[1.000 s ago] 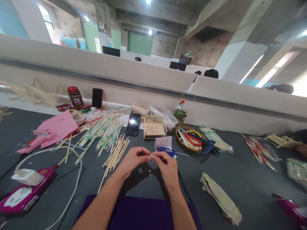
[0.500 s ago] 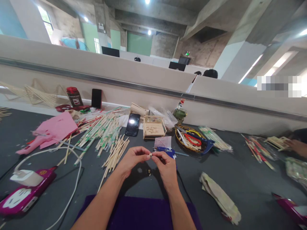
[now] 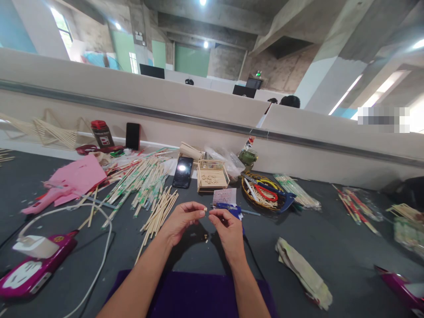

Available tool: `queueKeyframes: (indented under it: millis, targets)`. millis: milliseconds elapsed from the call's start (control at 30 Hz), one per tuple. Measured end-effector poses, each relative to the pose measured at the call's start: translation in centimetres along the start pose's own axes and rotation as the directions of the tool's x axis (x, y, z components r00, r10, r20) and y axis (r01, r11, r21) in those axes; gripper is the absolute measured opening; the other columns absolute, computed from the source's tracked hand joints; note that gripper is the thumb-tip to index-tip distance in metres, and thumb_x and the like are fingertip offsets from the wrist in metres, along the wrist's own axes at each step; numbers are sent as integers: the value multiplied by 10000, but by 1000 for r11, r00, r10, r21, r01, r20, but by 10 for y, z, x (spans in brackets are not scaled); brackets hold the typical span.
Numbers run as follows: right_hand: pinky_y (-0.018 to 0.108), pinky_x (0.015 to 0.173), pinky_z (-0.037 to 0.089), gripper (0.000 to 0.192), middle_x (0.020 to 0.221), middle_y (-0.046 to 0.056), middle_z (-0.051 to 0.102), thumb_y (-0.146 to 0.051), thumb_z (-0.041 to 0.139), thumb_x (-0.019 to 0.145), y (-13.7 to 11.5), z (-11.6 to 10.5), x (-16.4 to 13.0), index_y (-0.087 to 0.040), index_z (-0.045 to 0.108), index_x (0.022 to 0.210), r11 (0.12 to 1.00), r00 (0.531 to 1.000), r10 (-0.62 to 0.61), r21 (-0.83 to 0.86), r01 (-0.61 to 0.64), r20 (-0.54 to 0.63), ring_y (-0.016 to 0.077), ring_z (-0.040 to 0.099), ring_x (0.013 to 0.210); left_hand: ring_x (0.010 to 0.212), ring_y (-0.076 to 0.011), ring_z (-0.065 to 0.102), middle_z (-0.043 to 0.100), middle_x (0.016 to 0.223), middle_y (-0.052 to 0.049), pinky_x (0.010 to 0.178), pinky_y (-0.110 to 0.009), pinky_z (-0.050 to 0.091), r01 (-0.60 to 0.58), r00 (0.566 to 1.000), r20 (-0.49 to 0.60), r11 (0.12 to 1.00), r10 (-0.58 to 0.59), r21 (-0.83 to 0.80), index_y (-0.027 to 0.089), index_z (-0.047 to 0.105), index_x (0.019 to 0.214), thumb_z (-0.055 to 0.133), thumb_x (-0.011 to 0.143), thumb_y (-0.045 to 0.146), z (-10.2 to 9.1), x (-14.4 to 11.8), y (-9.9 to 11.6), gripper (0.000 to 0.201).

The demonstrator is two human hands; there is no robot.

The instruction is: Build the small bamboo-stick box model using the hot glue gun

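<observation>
Both hands up over the bench (image 3: 298,229), fingertips nearly meeting. Right hand (image 3: 228,229) grip pinched narrow on a tiny wooden bit (image 3: 209,213); left hand (image 3: 182,219) pinched too, can't tell if it holds anything. Looks like the fit-up step on small pieces. Next move likely needs fine alignment, light pressure. One loose bit (image 3: 206,239) lies on the bench just below.
</observation>
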State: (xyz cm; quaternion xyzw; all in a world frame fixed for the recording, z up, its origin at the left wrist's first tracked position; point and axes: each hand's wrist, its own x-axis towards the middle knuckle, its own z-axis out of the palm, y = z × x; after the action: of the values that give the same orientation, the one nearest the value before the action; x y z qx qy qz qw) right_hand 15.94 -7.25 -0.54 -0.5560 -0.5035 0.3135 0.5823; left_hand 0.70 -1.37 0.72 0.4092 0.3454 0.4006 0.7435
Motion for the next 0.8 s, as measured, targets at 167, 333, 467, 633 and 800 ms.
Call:
queueKeyframes:
  millis: [167,333,467,633,800]
  targets:
    - [276,707,470,151,807,34,712,-315,650,799,-5,2,-2,-188,721,839,1000,1000,-21,-4,21,-8,178,625,750,644,-75,556,669,782,-14,593,-191,414,51,998,28,996,-49,-74,150,737,754,893,545,248,2,2,-5,278]
    - [280,703,472,164,797,40,705,-326,645,800,-7,4,-2,-181,714,831,1000,1000,-18,-11,17,-18,182,625,746,608,-60,529,658,737,2,576,-187,392,56,998,44,997,-54,-49,160,736,763,882,569,256,6,2,-7,261]
    - [277,690,462,170,786,39,692,-333,635,812,-6,3,-2,-176,701,822,999,1000,-20,-25,19,-20,176,610,732,611,-75,524,652,720,-5,580,-200,385,35,999,18,999,-35,13,160,738,752,876,568,269,7,1,-6,254]
    - [270,661,452,189,761,37,679,-352,636,816,-5,2,-2,-171,690,802,999,1000,-8,-40,7,-25,166,588,698,603,-94,519,655,719,-17,579,-222,379,-13,1000,15,993,11,118,169,740,751,850,590,274,7,0,-6,222]
    - [259,640,444,209,750,35,677,-372,639,815,-7,2,-2,-170,690,795,999,1000,0,-52,-1,-27,158,577,681,648,-115,545,664,734,-27,604,-230,397,-39,999,27,981,35,191,174,744,757,834,607,285,6,0,-5,208]
